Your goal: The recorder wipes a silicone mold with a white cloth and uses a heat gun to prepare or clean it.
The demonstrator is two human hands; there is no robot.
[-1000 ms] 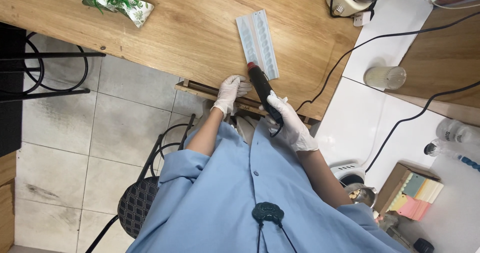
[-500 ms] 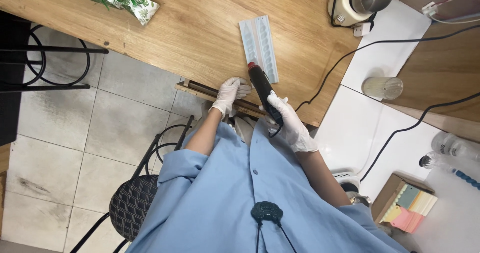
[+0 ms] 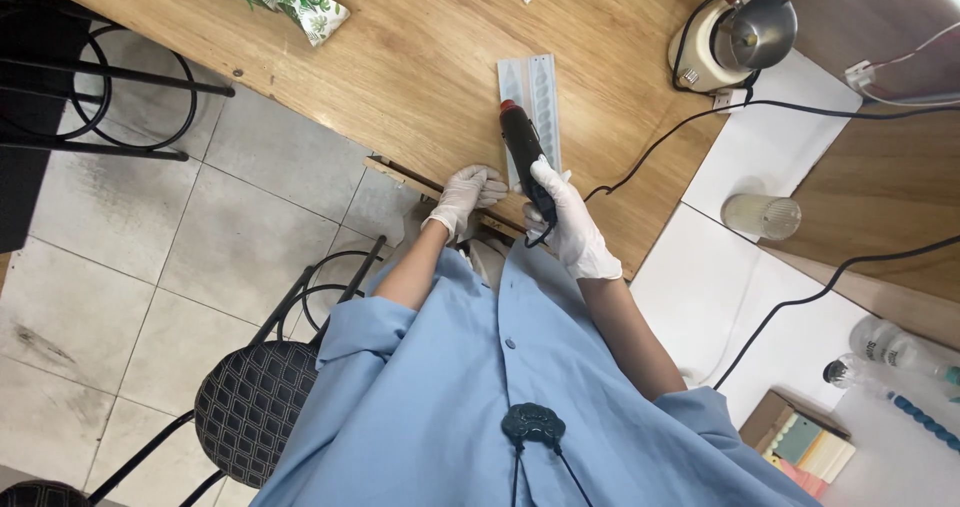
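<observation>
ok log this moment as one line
right hand: grips black corded tool over clear mould strip | left hand: at wooden table edge, holding nothing visible | both gloved

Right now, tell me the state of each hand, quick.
Left hand: gloved, fingers curled at the wooden table edge; whether it grips anything cannot be told.
Right hand: gloved, closed around the black heat gun.

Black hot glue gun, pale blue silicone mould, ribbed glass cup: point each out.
Black hot glue gun with red tip [image 3: 522, 144], head view, on the barrel.
Pale blue rectangular silicone mould [image 3: 541, 87], head view, on its upper half.
Ribbed clear glass cup [image 3: 763, 216], head view, on its side wall.
</observation>
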